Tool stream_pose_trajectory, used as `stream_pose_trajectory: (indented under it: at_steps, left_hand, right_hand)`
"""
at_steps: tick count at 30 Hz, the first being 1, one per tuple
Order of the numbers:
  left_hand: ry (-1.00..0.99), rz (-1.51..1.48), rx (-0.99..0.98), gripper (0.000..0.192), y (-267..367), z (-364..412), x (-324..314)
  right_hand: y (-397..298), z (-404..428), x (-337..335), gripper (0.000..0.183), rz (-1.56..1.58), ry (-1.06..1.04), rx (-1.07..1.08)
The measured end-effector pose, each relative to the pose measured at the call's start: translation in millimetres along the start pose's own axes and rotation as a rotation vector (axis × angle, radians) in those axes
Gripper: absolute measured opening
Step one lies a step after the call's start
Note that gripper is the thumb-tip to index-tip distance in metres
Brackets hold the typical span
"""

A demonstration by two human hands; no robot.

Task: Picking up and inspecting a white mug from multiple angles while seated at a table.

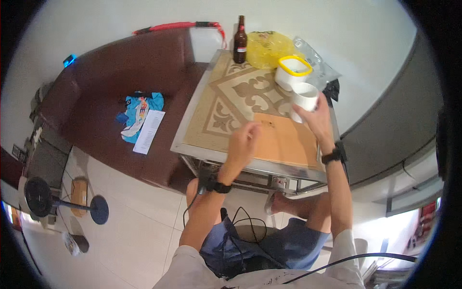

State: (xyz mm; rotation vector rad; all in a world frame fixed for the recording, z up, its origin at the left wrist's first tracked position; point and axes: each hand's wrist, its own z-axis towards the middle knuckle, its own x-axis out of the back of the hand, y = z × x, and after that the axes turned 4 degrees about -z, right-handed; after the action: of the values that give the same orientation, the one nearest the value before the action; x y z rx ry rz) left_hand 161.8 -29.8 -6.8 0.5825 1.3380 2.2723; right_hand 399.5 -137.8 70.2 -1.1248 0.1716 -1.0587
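My right hand [319, 119] grips a white cup [306, 98] from its right side, above the right part of the table. The cup is slightly tilted, and its lower end is partly hidden by my fingers. Just behind it is a white container with a yellow rim [287, 77]. My left hand [243, 142] hovers over the front of the table with curled fingers, by the left edge of an orange-brown board [288, 146]. Blur hides whether anything small is between those fingers. Small dark marks show on the board.
The patterned table [202, 119] carries a brown glass bottle [240, 45], a yellow plastic bag [269, 48] and clear plastic packaging [317, 61] along the back. Left stands a brown sofa [97, 108] with blue cloth [156, 101] and a printed paper [149, 132]. Cables [249, 220] hang over my lap.
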Motion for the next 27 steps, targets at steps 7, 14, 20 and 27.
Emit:
stream_pose_trajectory:
  at_steps: [7, 14, 20, 27]
  left_hand:
    - [-0.071, 0.156, -0.248, 0.009, 16.9, -10.1, -1.8]
    - [-0.011, 0.084, -0.264, 0.009, 20.7, -2.4, 11.8]
    - [0.051, 0.02, -0.263, 0.018, 15.9, 3.1, 7.5]
    - [0.116, 0.176, -0.139, 0.034, -4.5, 12.3, 4.7]
  right_hand:
    - [14.5, 72.2, -135.2, 0.077, -0.188, -0.166, -0.088]
    - [32.2, 85.1, -175.8, 0.076, -0.284, -0.073, -0.085]
    - [29.8, 93.2, -178.3, 0.084, -0.021, -0.191, -0.101]
    - [34.7, 89.5, -153.8, 0.089, -0.069, 0.005, -0.182]
